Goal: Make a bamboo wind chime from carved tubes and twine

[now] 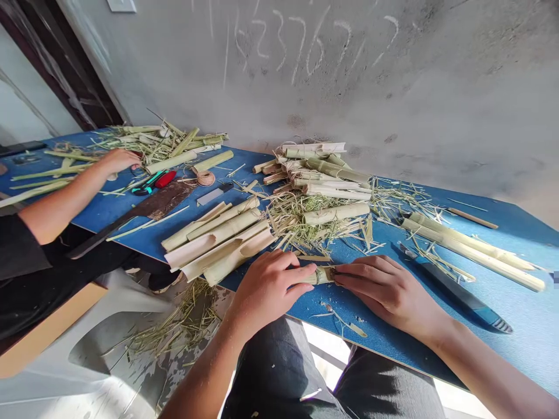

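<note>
From the head view, a short piece of split green stalk (321, 276) was held above the blue tabletop, between the person's left hand (266, 288) and right hand (384, 288); the left fingers were pressed together and curled over one end of it, while the right fingers were laid close together along the other end, pinching it, though the thumbs were largely hidden; the piece was judged small enough to slip from so light a grip, and its split edges could have nicked the fingertips if it were squeezed harder; a long dark knife with a blue handle (454, 291) lay just beside the right hand, so a careless swing of the wrist could have brought skin against it; loose fibres (314, 218) were scattered near the hands and could have hidden small pieces; to the left, split stalks (218, 244) were stacked near a rusty cleaver (151, 206), and a co-worker's hand (117, 161) rested among more stalks; the table's blue surface (349, 314) was worn and littered with scraps; shredded fibre (174, 326) had fallen onto the floor beside a white plastic chair (109, 331); behind, a grey plastered wall (393, 75) was marked with pale scrawled digits.
</note>
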Demonstrator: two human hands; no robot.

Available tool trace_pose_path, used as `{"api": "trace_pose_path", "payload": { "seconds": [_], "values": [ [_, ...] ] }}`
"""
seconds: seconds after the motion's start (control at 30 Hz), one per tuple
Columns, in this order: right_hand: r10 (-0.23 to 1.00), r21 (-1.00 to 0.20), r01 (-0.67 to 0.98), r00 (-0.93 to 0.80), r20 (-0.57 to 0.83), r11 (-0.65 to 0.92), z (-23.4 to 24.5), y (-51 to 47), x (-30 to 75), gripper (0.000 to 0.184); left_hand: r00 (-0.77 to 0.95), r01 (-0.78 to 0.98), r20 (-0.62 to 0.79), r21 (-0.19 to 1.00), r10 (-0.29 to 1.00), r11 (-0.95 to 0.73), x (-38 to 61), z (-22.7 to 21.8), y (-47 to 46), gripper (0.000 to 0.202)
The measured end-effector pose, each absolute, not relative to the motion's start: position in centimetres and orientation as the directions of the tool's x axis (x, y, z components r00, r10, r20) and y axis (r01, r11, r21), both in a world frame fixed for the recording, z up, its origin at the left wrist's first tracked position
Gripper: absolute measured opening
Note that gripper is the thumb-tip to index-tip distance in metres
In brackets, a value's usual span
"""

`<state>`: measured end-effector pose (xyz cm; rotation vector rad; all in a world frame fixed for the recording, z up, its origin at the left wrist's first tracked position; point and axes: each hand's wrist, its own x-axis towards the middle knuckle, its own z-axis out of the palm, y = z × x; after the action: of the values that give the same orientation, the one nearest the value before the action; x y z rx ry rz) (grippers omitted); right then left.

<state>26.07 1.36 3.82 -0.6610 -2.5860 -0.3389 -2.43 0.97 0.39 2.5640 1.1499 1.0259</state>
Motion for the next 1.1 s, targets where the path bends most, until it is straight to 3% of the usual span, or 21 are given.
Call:
{"api": "trace_pose_path", "payload": {
  "seconds": [0.2, 0.4, 0.67, 0.8, 0.97, 1.1],
  "values": [
    [0.414, 0.046, 0.498, -0.765, 0.493, 0.866, 3.52, 1.74, 26.36, 0.024, 0.468, 0.609, 0.510, 0.405, 0.722, -0.682, -2.38, 0.31, 0.96, 0.029],
    [0.407, 0.088, 0.509, -0.769, 0.493, 0.857, 3.59, 1.89, 26.74, 0.025, 0.471, 0.602, 0.512, 0.409, 0.718, -0.686, -2.39, 0.33, 1.14, 0.030],
    [0.447, -0.063, 0.489, -0.729, 0.519, 0.870, 3.23, 1.82, 26.64, 0.024, 0.456, 0.614, 0.513, 0.409, 0.727, -0.675, -2.27, 0.28, 0.99, 0.029],
    [0.458, -0.042, 0.517, -0.715, 0.528, 0.855, 3.45, 1.59, 26.67, 0.022, 0.462, 0.609, 0.505, 0.417, 0.729, -0.674, -2.34, 0.33, 0.96, 0.029],
    [0.394, 0.070, 0.509, -0.740, 0.544, 0.858, 3.66, 1.54, 26.75, 0.022, 0.460, 0.606, 0.503, 0.424, 0.732, -0.673, -2.40, 0.29, 1.07, 0.029],
    [0.490, -0.034, 0.531, -0.753, 0.439, 0.846, 2.97, 1.54, 26.77, 0.018, 0.464, 0.595, 0.506, 0.429, 0.727, -0.679, -2.36, 0.24, 1.06, 0.029]
  ]
}}
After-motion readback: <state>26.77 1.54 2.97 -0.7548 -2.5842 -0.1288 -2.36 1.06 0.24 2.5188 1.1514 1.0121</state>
